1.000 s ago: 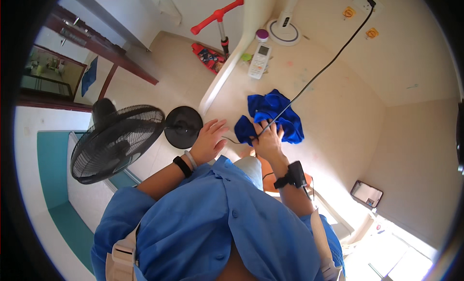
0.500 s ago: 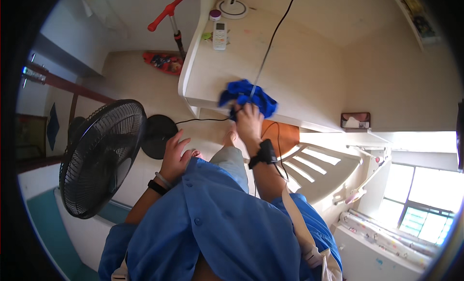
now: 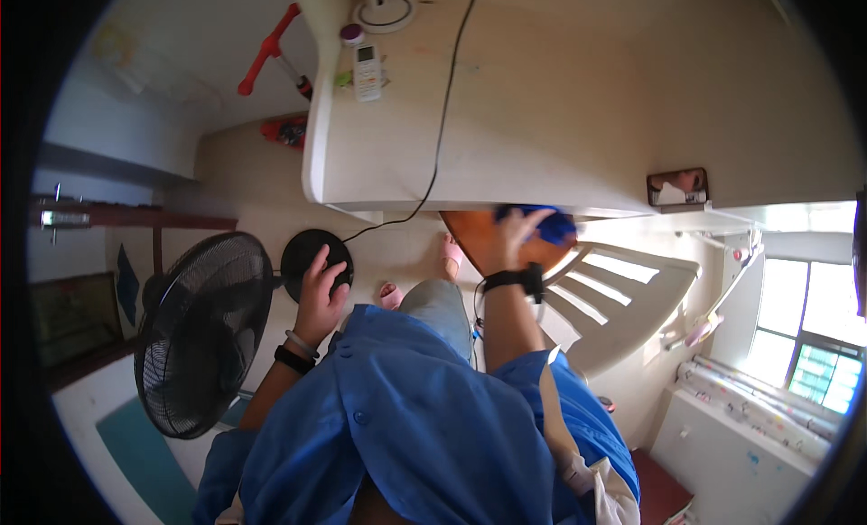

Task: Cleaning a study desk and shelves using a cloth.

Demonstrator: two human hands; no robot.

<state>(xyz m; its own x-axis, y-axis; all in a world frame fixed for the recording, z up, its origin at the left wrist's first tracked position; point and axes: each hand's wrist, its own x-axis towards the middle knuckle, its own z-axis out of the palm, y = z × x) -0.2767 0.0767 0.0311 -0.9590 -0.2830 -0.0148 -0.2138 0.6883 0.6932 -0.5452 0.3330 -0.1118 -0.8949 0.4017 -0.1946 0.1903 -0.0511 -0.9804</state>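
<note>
My right hand (image 3: 515, 236), slightly blurred, holds a crumpled blue cloth (image 3: 553, 225) over the orange-brown seat (image 3: 470, 234) of a chair, close below the desk's front edge. Part of the cloth lies dark under the desk edge. My left hand (image 3: 316, 295) hangs empty with its fingers apart, in front of the round black base (image 3: 302, 245) of a standing fan (image 3: 203, 335). The fan's caged head is just left of my left forearm. Whether the left fingers touch the base I cannot tell.
A pale desk (image 3: 542, 127) stands ahead, crossed by a black cable (image 3: 442, 132). On it are a white remote control (image 3: 367, 73), a lamp base (image 3: 386, 14) and a small box (image 3: 677, 189). The slatted chair back (image 3: 632, 295) is at right. A red-handled scooter (image 3: 269, 51) stands far left.
My right hand has brought the blue cloth off the desk's front edge, rightward and nearer, over the chair seat. The view has shifted. My left hand stays open.
</note>
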